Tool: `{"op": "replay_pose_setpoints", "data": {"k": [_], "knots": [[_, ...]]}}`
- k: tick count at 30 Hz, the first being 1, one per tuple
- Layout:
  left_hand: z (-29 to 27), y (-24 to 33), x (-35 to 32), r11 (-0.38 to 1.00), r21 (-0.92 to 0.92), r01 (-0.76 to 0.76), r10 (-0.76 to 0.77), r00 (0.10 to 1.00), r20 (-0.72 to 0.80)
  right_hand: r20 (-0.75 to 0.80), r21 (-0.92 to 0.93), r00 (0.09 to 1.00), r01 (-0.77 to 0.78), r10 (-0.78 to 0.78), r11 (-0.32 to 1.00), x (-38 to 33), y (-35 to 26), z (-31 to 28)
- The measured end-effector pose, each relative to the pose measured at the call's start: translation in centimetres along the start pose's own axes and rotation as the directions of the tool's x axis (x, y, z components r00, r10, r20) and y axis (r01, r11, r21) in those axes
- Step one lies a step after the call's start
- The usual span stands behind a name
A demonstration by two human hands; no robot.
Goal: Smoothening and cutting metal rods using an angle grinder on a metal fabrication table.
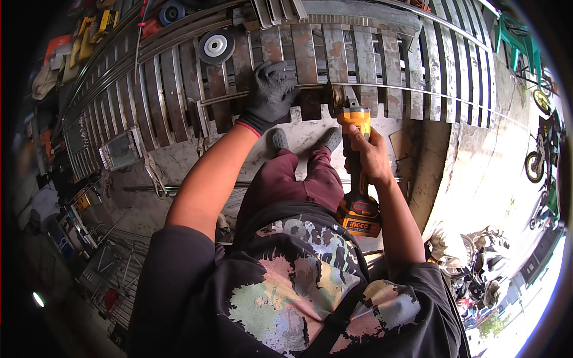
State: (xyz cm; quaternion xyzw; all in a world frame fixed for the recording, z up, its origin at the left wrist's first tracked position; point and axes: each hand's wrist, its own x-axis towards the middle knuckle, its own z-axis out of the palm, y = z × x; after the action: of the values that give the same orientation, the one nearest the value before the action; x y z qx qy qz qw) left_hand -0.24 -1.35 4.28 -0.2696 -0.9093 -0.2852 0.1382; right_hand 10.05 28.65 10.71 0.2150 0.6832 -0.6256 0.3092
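A long thin metal rod [412, 89] lies across the slatted metal bench [305, 56]. My left hand [271, 89], in a dark grey glove with a red cuff, is closed over the rod. Bare, my right hand [371, 154] grips a yellow and black cordless angle grinder [358, 119] around its body. The battery end of the tool points toward me. Its disc [336, 100] stands on edge at the rod, just right of the glove; whether it touches the metal I cannot tell.
A loose round grinding disc [216, 46] rests on the slats left of the glove. Metal channel pieces [277, 12] lie at the far edge. A clamp [154, 174] hangs at the bench's near left. Green plastic chairs [518, 42] stand far right, beyond a concrete ledge [433, 173].
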Motion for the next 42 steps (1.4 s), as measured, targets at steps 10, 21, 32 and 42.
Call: {"op": "replay_pose_setpoints", "data": {"k": [10, 21, 32, 42], "knots": [[0.1, 0.0, -0.1, 1.000, -0.002, -0.009, 0.009, 1.000, -0.012, 0.006, 0.030, 1.000, 0.003, -0.003, 1.000, -0.1, -0.3, 0.3], [0.1, -0.2, -0.3, 0.999, -0.011, -0.037, 0.037, 0.999, -0.035, -0.027, 0.040, 1.000, -0.011, 0.012, 0.999, -0.3, -0.8, 0.6], [-0.1, -0.1, -0.2, 0.999, 0.012, -0.041, 0.041, 0.999, -0.021, -0.007, 0.016, 1.000, 0.000, 0.000, 1.000, -0.1, -0.7, 0.3], [0.0, -0.3, -0.5, 0.999, 0.016, -0.052, 0.052, 0.999, -0.008, -0.006, 0.033, 1.000, 0.012, -0.012, 0.999, -0.1, -0.9, 0.6]]}}
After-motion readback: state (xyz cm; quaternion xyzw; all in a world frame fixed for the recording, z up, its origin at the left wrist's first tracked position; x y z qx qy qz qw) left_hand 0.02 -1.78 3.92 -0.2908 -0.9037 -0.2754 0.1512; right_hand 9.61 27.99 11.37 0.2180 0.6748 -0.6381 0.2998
